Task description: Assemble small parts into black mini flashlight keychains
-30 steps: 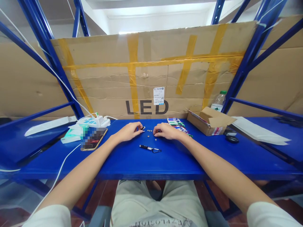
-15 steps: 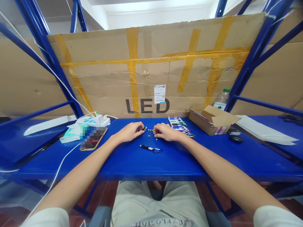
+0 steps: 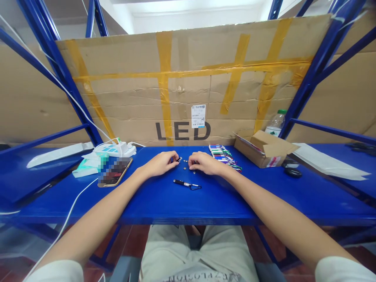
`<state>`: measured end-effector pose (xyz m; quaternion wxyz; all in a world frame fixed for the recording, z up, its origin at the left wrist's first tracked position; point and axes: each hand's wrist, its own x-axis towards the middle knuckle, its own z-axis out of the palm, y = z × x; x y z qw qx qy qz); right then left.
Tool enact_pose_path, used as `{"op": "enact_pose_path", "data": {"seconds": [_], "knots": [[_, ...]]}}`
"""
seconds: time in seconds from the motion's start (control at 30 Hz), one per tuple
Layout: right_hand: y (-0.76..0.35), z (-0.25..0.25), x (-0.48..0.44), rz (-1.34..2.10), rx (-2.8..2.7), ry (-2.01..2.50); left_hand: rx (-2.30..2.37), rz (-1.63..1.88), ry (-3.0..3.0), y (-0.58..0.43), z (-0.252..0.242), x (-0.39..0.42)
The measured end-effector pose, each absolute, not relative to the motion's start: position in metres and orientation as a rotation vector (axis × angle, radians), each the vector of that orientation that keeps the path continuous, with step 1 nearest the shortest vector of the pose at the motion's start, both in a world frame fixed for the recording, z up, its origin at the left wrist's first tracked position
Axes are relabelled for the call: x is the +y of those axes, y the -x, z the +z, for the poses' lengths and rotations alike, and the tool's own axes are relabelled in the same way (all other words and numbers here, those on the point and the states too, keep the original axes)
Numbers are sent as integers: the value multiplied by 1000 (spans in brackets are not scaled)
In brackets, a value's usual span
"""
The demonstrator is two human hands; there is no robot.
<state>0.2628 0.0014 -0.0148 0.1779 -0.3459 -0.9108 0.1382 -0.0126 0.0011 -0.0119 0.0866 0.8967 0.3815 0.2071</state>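
My left hand (image 3: 163, 163) pinches a short black tube with a silvery end (image 3: 179, 159) between thumb and fingertips. Opposite it, my right hand (image 3: 204, 163) is low over the blue table, fingers curled together; whatever its fingertips hold is hidden. Several small round metal discs like button cells (image 3: 185, 169) lie between and beside the two hands, one partly under the right hand. Closer to the front edge rests a black pen-shaped penlight (image 3: 187, 184) with a silver band and a carabiner-like clip. A row of colourful penlights with clips (image 3: 221, 155) lies just beyond my right hand.
An open cardboard box (image 3: 264, 149), a bottle (image 3: 276, 123) and a black mouse (image 3: 293, 172) are at the right. A phone (image 3: 122, 172), a tissue pack (image 3: 88, 164) and a power strip (image 3: 126, 149) sit left. A tall cardboard sheet (image 3: 132, 105) closes off the back.
My right hand has shifted slightly left, towards the discs. My left hand keeps its pinch on the black tube, and the penlight on the table stays put.
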Motion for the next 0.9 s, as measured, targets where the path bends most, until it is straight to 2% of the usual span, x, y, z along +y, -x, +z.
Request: {"op": "enact_pose_path", "data": {"seconds": [0.17,0.47,0.9], "knots": [[-271,-7,-5,649,-2626,999,1152,594,-2671,12,-11,0],[-270,-7,-10,519,-2713,1050,1165,573,-2638,12,-12,1],[-267,-13,-5,327,-2730,902,1161,577,-2629,11,-10,0]]}}
